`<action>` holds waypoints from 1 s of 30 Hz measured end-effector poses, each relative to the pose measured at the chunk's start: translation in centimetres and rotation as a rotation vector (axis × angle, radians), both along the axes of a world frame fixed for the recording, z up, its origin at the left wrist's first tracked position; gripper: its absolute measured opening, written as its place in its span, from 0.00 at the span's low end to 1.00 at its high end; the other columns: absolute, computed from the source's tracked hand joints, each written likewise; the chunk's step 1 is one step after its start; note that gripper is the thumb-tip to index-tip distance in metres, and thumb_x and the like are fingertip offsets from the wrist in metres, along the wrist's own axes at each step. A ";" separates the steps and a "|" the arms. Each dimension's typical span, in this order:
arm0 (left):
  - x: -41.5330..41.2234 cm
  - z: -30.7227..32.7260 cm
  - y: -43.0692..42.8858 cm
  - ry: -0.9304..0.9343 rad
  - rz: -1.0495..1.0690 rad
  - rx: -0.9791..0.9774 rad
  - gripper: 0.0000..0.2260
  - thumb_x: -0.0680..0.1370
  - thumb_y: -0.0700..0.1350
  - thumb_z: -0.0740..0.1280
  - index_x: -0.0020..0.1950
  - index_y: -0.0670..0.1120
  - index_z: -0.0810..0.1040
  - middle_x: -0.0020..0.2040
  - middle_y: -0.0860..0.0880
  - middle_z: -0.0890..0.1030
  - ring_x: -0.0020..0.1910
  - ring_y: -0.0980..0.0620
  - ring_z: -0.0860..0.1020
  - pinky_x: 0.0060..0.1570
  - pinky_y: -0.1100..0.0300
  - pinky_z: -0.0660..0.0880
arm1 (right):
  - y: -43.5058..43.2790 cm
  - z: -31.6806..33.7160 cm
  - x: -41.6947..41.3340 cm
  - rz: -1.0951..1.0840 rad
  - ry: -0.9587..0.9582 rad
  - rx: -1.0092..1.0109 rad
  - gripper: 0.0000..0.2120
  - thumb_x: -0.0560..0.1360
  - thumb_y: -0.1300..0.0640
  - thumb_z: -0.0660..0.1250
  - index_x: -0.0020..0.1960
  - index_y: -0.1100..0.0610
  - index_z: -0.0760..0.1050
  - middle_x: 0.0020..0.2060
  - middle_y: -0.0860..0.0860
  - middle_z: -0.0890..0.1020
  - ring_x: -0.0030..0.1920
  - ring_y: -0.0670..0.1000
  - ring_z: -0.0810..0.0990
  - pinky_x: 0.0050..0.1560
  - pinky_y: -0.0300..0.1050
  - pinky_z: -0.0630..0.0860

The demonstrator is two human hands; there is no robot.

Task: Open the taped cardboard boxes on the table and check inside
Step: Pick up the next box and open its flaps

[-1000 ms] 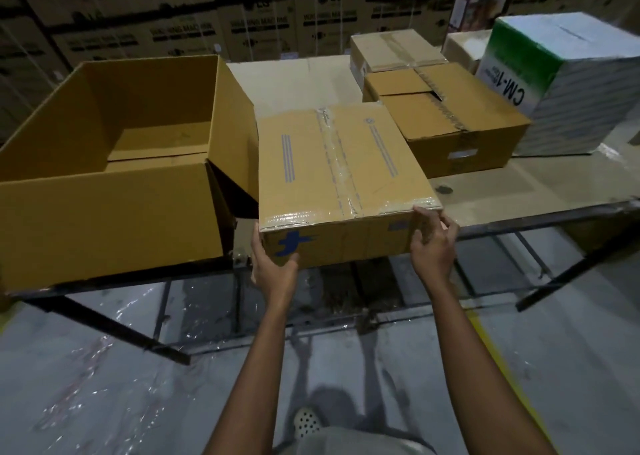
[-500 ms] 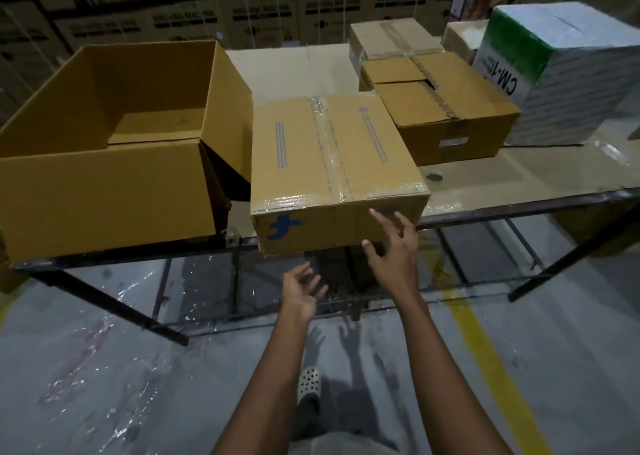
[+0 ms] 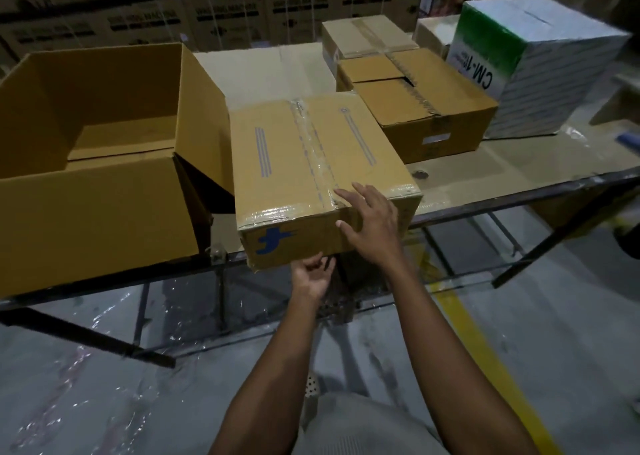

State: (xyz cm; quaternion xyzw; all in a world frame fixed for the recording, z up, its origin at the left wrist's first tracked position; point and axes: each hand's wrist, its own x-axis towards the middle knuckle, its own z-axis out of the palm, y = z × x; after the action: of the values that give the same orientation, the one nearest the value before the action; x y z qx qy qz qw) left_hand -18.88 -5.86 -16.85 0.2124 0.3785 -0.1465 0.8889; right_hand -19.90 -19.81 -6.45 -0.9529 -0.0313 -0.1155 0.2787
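Having dropped the grip on its sides, the person's right hand [image 3: 372, 224] is spread over the near end of the clear tape [image 3: 313, 157] on the sealed brown cardboard box [image 3: 277, 164] at the front edge of the bench [image 3: 502, 174], left hand [image 3: 311, 274] loosely curled and empty, so peeling looks next.

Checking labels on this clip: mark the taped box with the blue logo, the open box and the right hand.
taped box [image 3: 287, 184], head view, top face left of tape seam.
open box [image 3: 97, 222], head view, front outer wall.
right hand [image 3: 374, 222], head view, back of hand.
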 end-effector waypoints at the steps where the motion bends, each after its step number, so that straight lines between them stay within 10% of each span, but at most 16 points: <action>1: 0.2 -0.1 0.1 0.023 0.005 0.008 0.11 0.75 0.29 0.55 0.48 0.37 0.75 0.55 0.38 0.76 0.59 0.41 0.75 0.74 0.44 0.65 | 0.0 -0.2 0.2 0.014 0.004 -0.022 0.30 0.78 0.49 0.72 0.78 0.39 0.66 0.81 0.49 0.64 0.82 0.53 0.55 0.78 0.56 0.47; 6: 0.1 0.7 0.1 0.015 -0.008 0.064 0.19 0.70 0.26 0.56 0.57 0.36 0.76 0.54 0.39 0.76 0.56 0.43 0.76 0.71 0.51 0.67 | 0.2 -1.0 0.8 0.000 -0.102 -0.071 0.32 0.75 0.52 0.75 0.76 0.39 0.68 0.80 0.49 0.64 0.82 0.53 0.54 0.79 0.61 0.47; 11: 0.2 1.5 -1.4 0.031 0.015 0.041 0.11 0.72 0.29 0.53 0.40 0.39 0.73 0.43 0.42 0.73 0.43 0.45 0.72 0.73 0.49 0.65 | 0.1 -0.8 1.1 -0.037 -0.098 -0.020 0.29 0.76 0.52 0.74 0.74 0.39 0.72 0.79 0.48 0.67 0.82 0.53 0.56 0.78 0.64 0.48; 20: -1.2 2.3 -1.1 0.026 0.008 0.016 0.21 0.67 0.32 0.61 0.58 0.41 0.76 0.63 0.40 0.78 0.63 0.41 0.75 0.71 0.47 0.69 | 0.4 -2.4 -1.2 -0.016 -0.123 -0.107 0.31 0.75 0.50 0.74 0.75 0.37 0.69 0.79 0.47 0.66 0.82 0.53 0.57 0.78 0.66 0.43; 30: -6.8 10.1 -5.7 -0.241 -0.043 0.046 0.09 0.68 0.28 0.60 0.34 0.40 0.75 0.32 0.46 0.76 0.37 0.46 0.73 0.62 0.47 0.72 | -3.5 4.4 -0.3 -0.050 -0.346 0.031 0.23 0.76 0.33 0.65 0.69 0.39 0.76 0.72 0.44 0.73 0.80 0.51 0.61 0.77 0.67 0.44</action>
State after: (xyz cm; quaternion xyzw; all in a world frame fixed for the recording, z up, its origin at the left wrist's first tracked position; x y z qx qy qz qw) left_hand -25.68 -11.54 -6.75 0.2567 0.2674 -0.1302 0.9196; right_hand -20.21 -23.28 -2.08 -0.9148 -0.0534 -0.2853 0.2809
